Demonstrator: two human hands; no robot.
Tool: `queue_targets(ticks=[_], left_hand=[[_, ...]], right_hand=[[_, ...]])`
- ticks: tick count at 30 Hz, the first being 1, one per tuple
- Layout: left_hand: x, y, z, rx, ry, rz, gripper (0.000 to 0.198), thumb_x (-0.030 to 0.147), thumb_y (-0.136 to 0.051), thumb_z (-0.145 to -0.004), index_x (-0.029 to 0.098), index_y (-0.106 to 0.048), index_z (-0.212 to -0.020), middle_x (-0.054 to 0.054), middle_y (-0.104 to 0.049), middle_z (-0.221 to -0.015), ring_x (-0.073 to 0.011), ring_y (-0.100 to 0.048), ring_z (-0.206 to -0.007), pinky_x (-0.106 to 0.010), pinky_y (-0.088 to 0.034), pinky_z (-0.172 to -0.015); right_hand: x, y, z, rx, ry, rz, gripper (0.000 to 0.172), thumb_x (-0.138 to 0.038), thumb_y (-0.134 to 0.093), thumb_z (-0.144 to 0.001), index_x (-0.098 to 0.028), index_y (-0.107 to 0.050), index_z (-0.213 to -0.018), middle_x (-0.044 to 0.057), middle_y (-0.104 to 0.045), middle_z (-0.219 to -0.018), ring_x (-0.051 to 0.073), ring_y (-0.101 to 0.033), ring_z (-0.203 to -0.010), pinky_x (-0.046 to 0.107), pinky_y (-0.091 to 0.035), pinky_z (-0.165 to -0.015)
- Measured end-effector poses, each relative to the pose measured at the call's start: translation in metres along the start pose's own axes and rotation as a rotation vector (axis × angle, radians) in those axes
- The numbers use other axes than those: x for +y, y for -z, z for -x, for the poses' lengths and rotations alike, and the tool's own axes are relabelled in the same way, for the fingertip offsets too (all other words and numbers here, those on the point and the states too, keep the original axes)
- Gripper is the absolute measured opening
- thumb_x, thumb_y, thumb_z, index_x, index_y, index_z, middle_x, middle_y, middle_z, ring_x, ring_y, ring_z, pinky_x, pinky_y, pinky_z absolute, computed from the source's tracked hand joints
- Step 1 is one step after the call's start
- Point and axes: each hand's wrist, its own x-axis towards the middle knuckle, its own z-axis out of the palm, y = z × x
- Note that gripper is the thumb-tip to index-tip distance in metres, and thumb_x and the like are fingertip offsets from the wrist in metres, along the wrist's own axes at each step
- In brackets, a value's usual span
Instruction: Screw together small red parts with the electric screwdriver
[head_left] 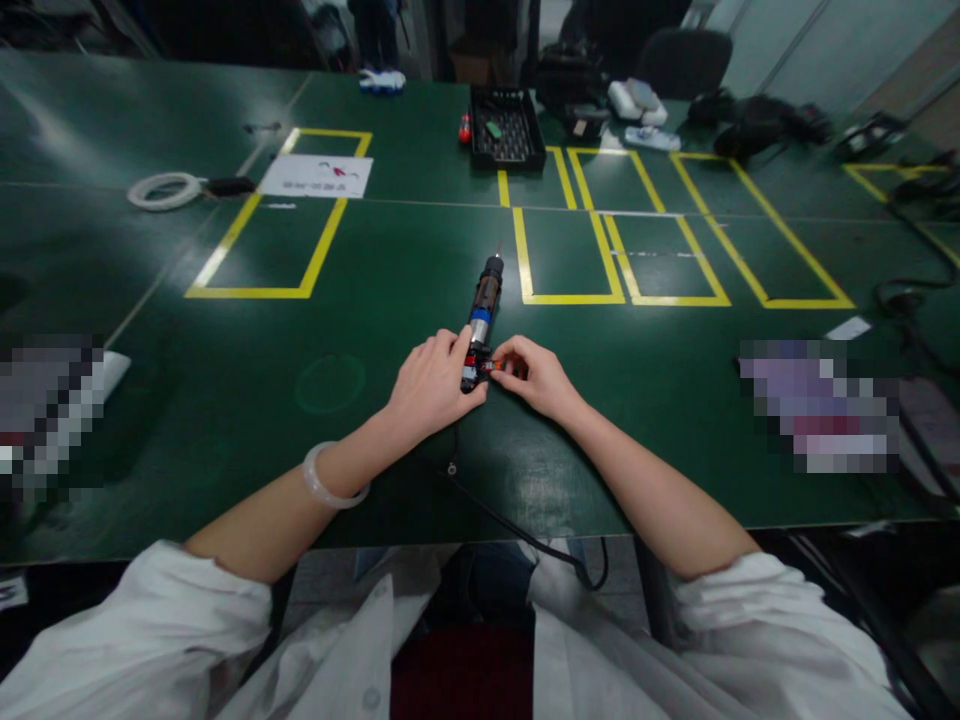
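Note:
A long dark tool with a blue band and a silver section lies on the green table, its thin tip pointing away from me. My left hand is closed around the near end of the tool, where red and black parts show. At the right side of that end, my right hand pinches a small orange and red piece against the tool. A black cable runs from the near end over the table's front edge. My fingers partly hide the tool's near end.
Yellow tape rectangles mark the green table. At the back stands a black tray beside a small red object. A white sheet and a white coil lie at the back left. Blurred-out items are at both sides.

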Motion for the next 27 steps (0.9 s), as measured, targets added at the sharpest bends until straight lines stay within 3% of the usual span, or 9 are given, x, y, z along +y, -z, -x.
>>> queue_targets(ticks=[12, 21, 27], left_hand=[[0.002, 0.002, 0.004, 0.002, 0.03, -0.002, 0.069, 0.045, -0.056, -0.089, 0.013, -0.041, -0.148, -0.017, -0.054, -0.126, -0.0319, -0.055, -0.109, -0.038, -0.047, -0.084], [0.005, 0.002, 0.001, -0.005, 0.053, -0.008, 0.073, 0.057, -0.055, -0.091, 0.014, -0.04, -0.149, -0.017, -0.054, -0.124, -0.0328, -0.055, -0.108, -0.04, -0.047, -0.085], [0.008, 0.002, -0.005, -0.003, 0.088, -0.064, 0.069, 0.055, -0.049, -0.094, 0.014, -0.041, -0.149, -0.017, -0.055, -0.118, -0.0333, -0.056, -0.105, -0.04, -0.048, -0.081]], right_hand=[[-0.002, -0.003, 0.0, 0.022, 0.043, 0.085, 0.013, -0.018, -0.068, -0.083, -0.019, -0.06, -0.093, 0.0, -0.059, -0.083, 0.012, -0.056, -0.067, 0.025, -0.044, -0.065], [-0.017, 0.001, 0.006, 0.066, -0.054, 0.122, 0.008, -0.027, -0.063, -0.087, -0.019, -0.061, -0.085, -0.001, -0.065, -0.074, 0.011, -0.056, -0.059, 0.024, -0.043, -0.062], [-0.019, -0.001, 0.009, 0.054, -0.074, 0.11, 0.009, -0.027, -0.06, -0.087, -0.02, -0.06, -0.084, -0.001, -0.068, -0.074, 0.011, -0.058, -0.058, 0.024, -0.043, -0.061]])
